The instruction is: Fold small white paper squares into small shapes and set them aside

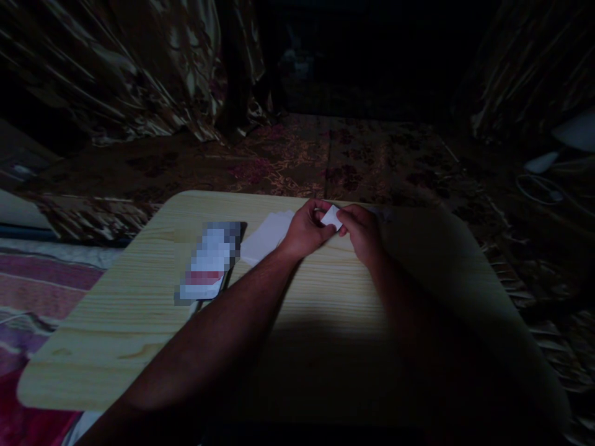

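The left hand (pixel 304 230) and right hand (pixel 365 227) are nearly closed, pinching a small white paper (pixel 331 217) between them near the far edge of the surface (pixel 334 279). Sheets (pixel 266 238) lie beside the pixelated phone (pixel 209 257).

The room is dim, nearly black at the far middle. A pale wood-grained bench (pixel 116 322) with rounded corners catches light on its left side and darkens toward the right. Behind it spreads a dark floral cloth (pixel 297 155); a glossy patterned curtain (pixel 158 68) hangs at upper left. Striped pink fabric (pixel 46 286) lies left, a white cable (pixel 555 197) right.
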Demonstrator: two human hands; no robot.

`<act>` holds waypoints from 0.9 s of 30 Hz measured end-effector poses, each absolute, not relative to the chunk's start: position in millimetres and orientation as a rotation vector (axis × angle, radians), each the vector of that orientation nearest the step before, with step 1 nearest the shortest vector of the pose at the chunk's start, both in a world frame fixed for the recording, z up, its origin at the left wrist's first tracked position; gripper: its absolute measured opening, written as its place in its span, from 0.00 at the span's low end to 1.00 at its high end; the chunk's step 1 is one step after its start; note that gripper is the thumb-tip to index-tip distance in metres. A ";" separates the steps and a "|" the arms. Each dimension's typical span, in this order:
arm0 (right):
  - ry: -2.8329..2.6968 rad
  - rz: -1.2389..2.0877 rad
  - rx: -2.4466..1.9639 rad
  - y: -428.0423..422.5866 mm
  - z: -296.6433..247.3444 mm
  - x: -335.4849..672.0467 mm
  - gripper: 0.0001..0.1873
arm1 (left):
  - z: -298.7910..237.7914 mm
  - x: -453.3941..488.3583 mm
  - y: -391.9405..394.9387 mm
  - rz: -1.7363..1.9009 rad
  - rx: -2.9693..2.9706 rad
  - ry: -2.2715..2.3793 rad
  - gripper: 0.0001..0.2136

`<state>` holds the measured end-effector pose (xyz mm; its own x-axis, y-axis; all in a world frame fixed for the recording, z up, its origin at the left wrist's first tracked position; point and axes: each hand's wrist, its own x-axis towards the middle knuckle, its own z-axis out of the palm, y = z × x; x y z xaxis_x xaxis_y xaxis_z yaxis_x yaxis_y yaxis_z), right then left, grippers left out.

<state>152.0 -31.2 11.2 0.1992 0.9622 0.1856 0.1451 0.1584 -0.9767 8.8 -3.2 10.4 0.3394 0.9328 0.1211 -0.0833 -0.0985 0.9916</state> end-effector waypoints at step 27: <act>-1.100 0.843 -1.230 -28.1 6.1 150.4 0.10 | 6.7 8.6 0.3 1.159 1.287 0.780 0.16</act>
